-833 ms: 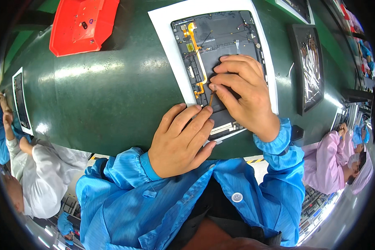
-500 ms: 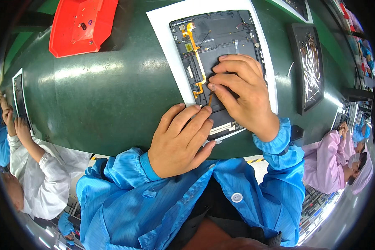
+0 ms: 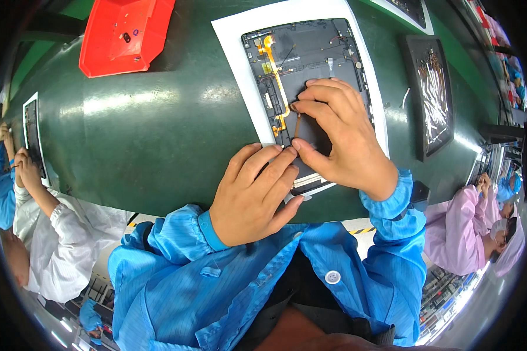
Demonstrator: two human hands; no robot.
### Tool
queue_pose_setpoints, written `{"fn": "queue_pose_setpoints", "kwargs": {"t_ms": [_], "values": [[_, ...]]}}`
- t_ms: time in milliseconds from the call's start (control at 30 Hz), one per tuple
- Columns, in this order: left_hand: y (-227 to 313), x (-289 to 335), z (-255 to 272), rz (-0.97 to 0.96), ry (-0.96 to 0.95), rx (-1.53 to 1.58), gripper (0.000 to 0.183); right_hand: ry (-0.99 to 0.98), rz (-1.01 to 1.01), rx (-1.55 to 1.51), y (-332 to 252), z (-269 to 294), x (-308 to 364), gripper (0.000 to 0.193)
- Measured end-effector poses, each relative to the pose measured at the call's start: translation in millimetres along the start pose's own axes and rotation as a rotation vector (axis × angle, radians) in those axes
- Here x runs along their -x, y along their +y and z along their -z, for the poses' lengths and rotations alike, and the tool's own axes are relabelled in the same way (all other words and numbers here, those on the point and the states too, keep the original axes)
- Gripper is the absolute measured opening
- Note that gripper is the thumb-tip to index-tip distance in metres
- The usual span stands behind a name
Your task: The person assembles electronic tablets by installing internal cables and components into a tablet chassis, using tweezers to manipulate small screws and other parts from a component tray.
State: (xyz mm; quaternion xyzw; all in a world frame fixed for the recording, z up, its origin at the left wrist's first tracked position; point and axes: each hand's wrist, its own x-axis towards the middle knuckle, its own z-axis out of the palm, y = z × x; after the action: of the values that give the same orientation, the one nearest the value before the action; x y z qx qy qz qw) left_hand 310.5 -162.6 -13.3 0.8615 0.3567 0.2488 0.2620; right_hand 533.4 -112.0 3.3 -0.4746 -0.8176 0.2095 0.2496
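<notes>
A black tablet back housing [image 3: 310, 61] lies on a white sheet [image 3: 231, 35], with an orange flex cable [image 3: 279, 88] along its left side. My left hand [image 3: 249, 196] rests palm down with fingers stretched out, its fingertips on the housing's lower left edge. A thin brown strip [image 3: 298, 126] stands out against the housing just right of the orange flex cable. My right hand [image 3: 348, 134] is curled over the housing, index fingertip at the strip's upper end and thumb tip at its lower end, beside my left fingertips. Part of the housing is hidden under my right hand.
A red bin [image 3: 108, 50] with a few small parts is at the far left. On the right stands a black tray [image 3: 417, 88] of thin white strips. Another sheet with a dark panel [image 3: 413, 11] lies far right. Co-workers sit on both sides of the green table [image 3: 158, 140].
My right thumb has moved down, away from the index fingertip, to the brown strip's lower end. More of the strip shows now. My left hand has hardly moved.
</notes>
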Motion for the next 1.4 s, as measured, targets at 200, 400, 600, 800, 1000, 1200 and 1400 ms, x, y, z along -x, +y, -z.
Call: {"fn": "queue_pose_setpoints", "kwargs": {"t_ms": [200,400,600,800,1000,1200,1400], "values": [[1,0,3,-0.007,-0.011,0.0,0.053,0.076,0.015,0.052,7,-8,-1,0.043],[9,9,18,0.239,0.081,0.394,0.057,0.072,0.032,0.081,9,-5,-4,0.05],[0,-13,72,0.95,0.161,1.554,0.064,0.035,0.041,0.012,4,2,-1,0.064],[-25,-39,79,1.083,0.043,1.635,0.045,0.108,0.096,-0.057,5,-6,-3,0.065],[-18,-55,33,0.848,0.002,1.168,0.036,0.203,0.064,-0.039,2,-4,6,0.063],[-15,-37,-4,0.343,0.489,1.138,0.037,0.447,0.086,-0.027,-16,10,13,0.052],[-44,75,109,0.388,0.889,0.627,0.032,0.569,0.044,0.129,-12,66,-4,0.033]]}}
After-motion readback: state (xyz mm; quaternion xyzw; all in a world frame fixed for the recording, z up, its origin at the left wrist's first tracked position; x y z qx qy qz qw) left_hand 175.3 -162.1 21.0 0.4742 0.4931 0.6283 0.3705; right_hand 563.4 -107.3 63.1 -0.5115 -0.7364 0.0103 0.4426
